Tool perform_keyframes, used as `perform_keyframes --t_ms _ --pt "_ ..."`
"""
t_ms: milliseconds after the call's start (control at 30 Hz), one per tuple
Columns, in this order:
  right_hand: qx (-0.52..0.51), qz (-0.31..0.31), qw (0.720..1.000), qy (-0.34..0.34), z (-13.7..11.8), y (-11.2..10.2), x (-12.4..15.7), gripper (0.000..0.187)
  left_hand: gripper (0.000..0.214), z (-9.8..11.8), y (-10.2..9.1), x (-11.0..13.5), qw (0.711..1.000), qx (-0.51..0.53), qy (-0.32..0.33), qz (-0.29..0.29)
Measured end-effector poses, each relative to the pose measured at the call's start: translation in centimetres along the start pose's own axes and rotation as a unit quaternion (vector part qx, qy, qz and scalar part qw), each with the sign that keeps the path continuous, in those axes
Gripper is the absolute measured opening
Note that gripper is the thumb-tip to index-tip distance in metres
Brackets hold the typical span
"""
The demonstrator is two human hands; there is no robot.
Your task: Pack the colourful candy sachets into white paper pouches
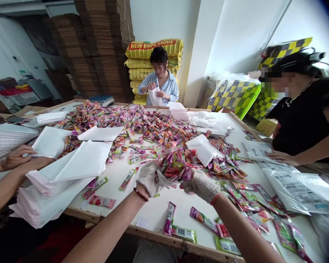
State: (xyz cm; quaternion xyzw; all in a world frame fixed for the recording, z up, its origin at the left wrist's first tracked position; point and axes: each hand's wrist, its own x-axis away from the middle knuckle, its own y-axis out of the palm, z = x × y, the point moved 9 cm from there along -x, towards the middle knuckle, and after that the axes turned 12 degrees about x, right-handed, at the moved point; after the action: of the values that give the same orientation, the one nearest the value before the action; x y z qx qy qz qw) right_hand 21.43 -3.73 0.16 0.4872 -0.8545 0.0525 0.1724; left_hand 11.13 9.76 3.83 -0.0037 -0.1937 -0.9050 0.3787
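Both my hands wear white knit gloves. My left hand (148, 178) and my right hand (200, 184) are closed on the two sides of a clear plastic bag (175, 167) stuffed with colourful snack sachets, held just above the white table (159, 208). A red bead bracelet sits on my left wrist. Loose sachets (168, 218) lie on the table below my hands. A big heap of sachets (142, 124) spreads across the table's middle beyond the bag.
Stacks of white mailer bags (71, 168) lie at the left, where another person's bare hands (16, 157) handle them. A person in a striped shirt (160, 86) holds a white bag at the far side. A person in black (304, 117) stands right, by labelled bags (296, 186).
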Motion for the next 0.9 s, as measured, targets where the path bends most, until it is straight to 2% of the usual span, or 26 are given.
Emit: perform_keyframes --t_ms 33,100,133,267,333,500,567,700,800,900 --pt "0.018 -0.005 1.000 -0.010 -0.4 0.5 0.0 0.021 0.018 -0.3 0.4 0.1 0.999 0.029 -0.013 -0.004" --pt "0.066 0.025 0.997 -0.023 -1.5 0.3 0.0 0.017 0.016 -0.6 0.8 0.2 0.996 0.084 -0.028 -0.006" --pt "0.090 0.046 0.995 -0.026 -2.4 -0.1 0.1 0.015 0.015 -0.2 0.7 0.1 0.997 0.074 -0.021 -0.006" --pt "0.161 0.105 0.980 -0.057 -6.7 -2.2 0.6 0.011 0.024 3.2 -0.4 -1.1 0.997 -0.076 0.024 0.010" --pt "0.186 0.127 0.971 -0.077 -9.0 -3.2 0.8 0.015 0.026 5.4 -0.4 -1.9 0.989 -0.141 0.048 0.004" --pt "0.213 0.115 0.960 -0.142 -13.3 -3.5 1.2 0.036 0.029 9.8 1.6 -3.1 0.958 -0.259 0.116 -0.036" --pt "0.193 0.110 0.965 -0.142 -13.9 -3.3 1.3 0.035 0.030 10.7 2.5 -3.1 0.951 -0.278 0.127 -0.048" --pt "0.146 0.095 0.976 -0.128 -13.9 -3.0 1.4 0.035 0.026 10.9 2.7 -3.2 0.961 -0.262 0.085 -0.033" --pt "0.130 0.078 0.979 -0.135 -13.8 -2.8 1.6 0.035 0.028 11.1 3.3 -3.3 0.964 -0.235 0.104 -0.075" --pt "0.203 0.107 0.964 -0.132 -13.7 -3.2 2.4 0.034 0.030 11.7 3.2 -3.5 0.943 -0.304 0.124 -0.063"
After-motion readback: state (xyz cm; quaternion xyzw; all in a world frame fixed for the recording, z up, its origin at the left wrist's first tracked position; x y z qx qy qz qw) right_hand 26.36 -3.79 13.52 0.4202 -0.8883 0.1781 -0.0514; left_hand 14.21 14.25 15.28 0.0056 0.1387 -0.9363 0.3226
